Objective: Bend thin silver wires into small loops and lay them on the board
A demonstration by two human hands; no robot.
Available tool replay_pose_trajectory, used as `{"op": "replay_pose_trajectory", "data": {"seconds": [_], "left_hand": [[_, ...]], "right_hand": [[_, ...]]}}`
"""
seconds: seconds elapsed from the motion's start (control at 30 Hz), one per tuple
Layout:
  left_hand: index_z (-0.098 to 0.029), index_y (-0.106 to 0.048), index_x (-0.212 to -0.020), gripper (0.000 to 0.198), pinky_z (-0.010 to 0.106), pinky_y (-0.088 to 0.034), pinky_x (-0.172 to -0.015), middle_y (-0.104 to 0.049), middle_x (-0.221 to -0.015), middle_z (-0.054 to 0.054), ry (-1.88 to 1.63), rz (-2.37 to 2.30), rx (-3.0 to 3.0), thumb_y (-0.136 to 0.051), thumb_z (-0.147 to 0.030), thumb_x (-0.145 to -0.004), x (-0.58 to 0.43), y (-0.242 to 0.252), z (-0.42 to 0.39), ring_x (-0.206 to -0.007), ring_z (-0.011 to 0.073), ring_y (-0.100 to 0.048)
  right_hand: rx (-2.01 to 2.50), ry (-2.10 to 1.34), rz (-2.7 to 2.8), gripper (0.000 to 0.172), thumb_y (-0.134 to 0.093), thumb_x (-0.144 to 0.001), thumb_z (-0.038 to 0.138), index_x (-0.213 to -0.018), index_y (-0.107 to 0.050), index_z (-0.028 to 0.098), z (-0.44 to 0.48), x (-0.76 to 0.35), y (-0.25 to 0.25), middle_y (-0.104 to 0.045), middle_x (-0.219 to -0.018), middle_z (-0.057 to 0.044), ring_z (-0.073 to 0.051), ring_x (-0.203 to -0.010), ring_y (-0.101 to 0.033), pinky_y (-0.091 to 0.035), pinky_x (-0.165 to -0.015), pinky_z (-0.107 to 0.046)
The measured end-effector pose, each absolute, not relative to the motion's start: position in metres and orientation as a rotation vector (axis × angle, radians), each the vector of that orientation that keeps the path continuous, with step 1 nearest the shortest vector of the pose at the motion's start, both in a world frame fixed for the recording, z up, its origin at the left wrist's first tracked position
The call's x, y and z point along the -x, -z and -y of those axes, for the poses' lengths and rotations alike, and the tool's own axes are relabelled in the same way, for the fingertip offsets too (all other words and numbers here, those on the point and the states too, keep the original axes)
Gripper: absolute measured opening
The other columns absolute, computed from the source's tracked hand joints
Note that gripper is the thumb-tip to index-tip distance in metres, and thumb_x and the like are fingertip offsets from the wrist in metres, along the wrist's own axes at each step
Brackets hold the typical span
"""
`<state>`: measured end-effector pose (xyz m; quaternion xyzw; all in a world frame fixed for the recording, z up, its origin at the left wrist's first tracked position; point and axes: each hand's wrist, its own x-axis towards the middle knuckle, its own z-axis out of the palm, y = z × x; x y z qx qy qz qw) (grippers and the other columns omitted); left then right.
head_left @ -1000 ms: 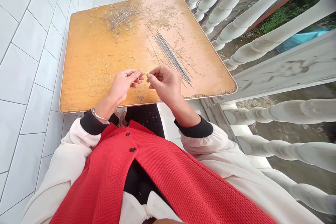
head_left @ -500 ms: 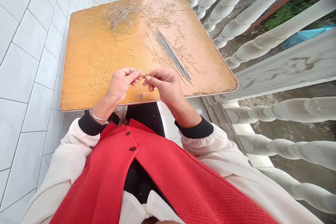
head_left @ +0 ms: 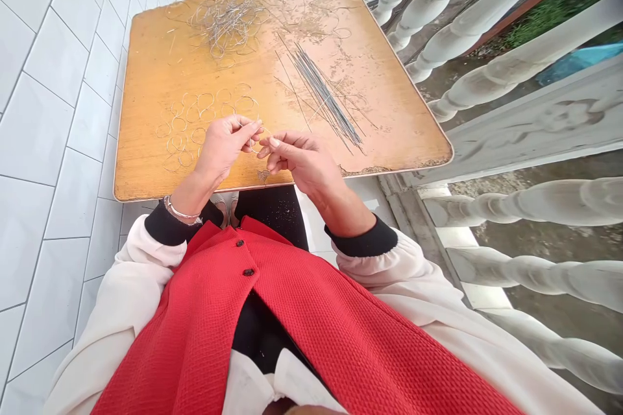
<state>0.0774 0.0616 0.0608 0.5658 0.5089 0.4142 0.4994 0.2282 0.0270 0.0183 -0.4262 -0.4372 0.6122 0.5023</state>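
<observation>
Over the table's near edge, my left hand [head_left: 225,146] pinches a thin, pale wire [head_left: 268,131] between thumb and fingers. The wire curves in a loop between both hands. Close beside it, my right hand [head_left: 299,154] is closed with thumb against fingers, gripping the wire's other side; the fingertips hide part of it. Several wire rings [head_left: 179,123] lie on the table just beyond my left hand. A bundle of straight grey wires [head_left: 326,94] lies slantwise beyond my right hand.
The worn wooden table [head_left: 150,71] has a chipped front edge. A tangled heap of wire [head_left: 233,23] sits toward its far side, with loose wire pieces [head_left: 311,10] to the right. A white balustrade [head_left: 467,87] runs along the right and a tiled wall [head_left: 53,123] along the left.
Both hands stay close together over the table's near edge. The wire between them now shows as a rounder loop, and the right fingers have shifted slightly lower. The view has moved a little.
</observation>
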Motion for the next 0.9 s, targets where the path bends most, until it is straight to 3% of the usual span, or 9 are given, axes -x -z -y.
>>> {"op": "replay_pose_trajectory", "data": {"seconds": [0.13,0.43,0.73,0.9], "left_hand": [[-0.015,-0.06,-0.066,0.025,0.019,-0.044,-0.056,-0.064,-0.061,-0.003,-1.007,-1.229,-1.367,-0.071,-0.019,-0.088,-0.0779,-0.0604,-0.0618,-0.05,0.004,-0.053],[-0.015,-0.059,-0.065,0.026,0.021,-0.045,-0.056,-0.062,-0.058,-0.003,-0.97,-1.218,-1.347,-0.073,-0.019,-0.085,-0.0757,-0.0574,-0.0647,-0.05,0.0053,-0.055],[-0.014,-0.06,-0.066,0.025,0.019,-0.046,-0.057,-0.065,-0.06,-0.001,-0.925,-1.201,-1.406,-0.071,-0.02,-0.087,-0.0752,-0.059,-0.0645,-0.052,0.0048,-0.056],[-0.014,-0.061,-0.065,0.024,0.021,-0.046,-0.058,-0.066,-0.062,0.0,-0.898,-1.198,-1.384,-0.071,-0.016,-0.086,-0.0759,-0.0517,-0.0677,-0.052,0.0055,-0.056]], "right_hand": [[1.03,-1.436,1.071,0.046,-0.09,-0.058,0.059,-0.073,-0.072,0.02,-0.0252,-0.223,-0.0165,-0.073,-0.072,-0.002,-0.009,-0.051,-0.057,-0.053,-0.05,-0.024],[0.995,-1.473,1.176,0.033,-0.087,-0.069,0.046,-0.069,-0.07,0.017,-0.027,-0.2277,-0.0164,-0.071,-0.068,-0.003,-0.01,-0.05,-0.057,-0.052,-0.051,-0.025],[1.026,-1.448,1.145,0.046,-0.088,-0.062,0.061,-0.071,-0.071,0.02,-0.0274,-0.2293,-0.0146,-0.073,-0.072,-0.002,-0.01,-0.053,-0.058,-0.053,-0.053,-0.025],[1.057,-1.438,1.216,0.034,-0.087,-0.07,0.046,-0.067,-0.068,0.017,-0.0278,-0.2319,-0.0141,-0.068,-0.065,-0.002,-0.01,-0.052,-0.057,-0.05,-0.053,-0.025]]}}
